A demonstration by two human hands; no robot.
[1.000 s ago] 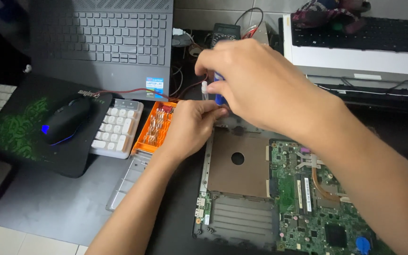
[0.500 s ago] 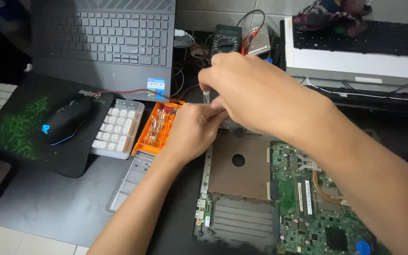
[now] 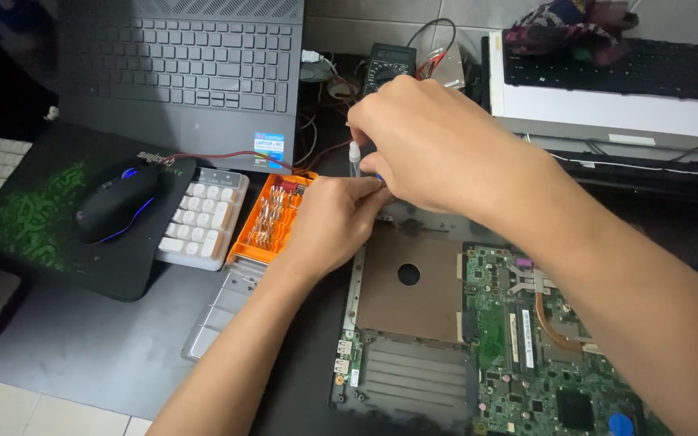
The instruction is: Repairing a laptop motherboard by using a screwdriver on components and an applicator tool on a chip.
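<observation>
At nine o'clock on the desk lies a black mouse pad point(image 3: 26, 226) with a green pattern and a strip of pale lettering on its upper edge, a black mouse point(image 3: 115, 202) glowing blue on top. Just right of it sits a white number pad point(image 3: 203, 218), and at eleven o'clock an open grey laptop point(image 3: 179, 73) carries a small blue-and-white rectangular sticker point(image 3: 269, 151) at its lower right corner.

Next comes an orange bit tray point(image 3: 272, 222), rows of metal bits showing. The left hand point(image 3: 333, 222) rests touching its right edge, fingers curled and pinched at the top edge of the bare laptop chassis point(image 3: 409, 282); what they pinch is hidden. The right hand point(image 3: 434, 153) closes over the shaft of a small screwdriver point(image 3: 355, 157), its pale cap poking up at the hand's left; the tip is hidden behind the fingers.

To my eye the work wants the driver held upright and pressed squarely, the left fingers steadying the spot so the tip cannot skate onto the green motherboard point(image 3: 551, 347) at five o'clock. At one o'clock lies a white slab point(image 3: 607, 113) with a black keyboard.
</observation>
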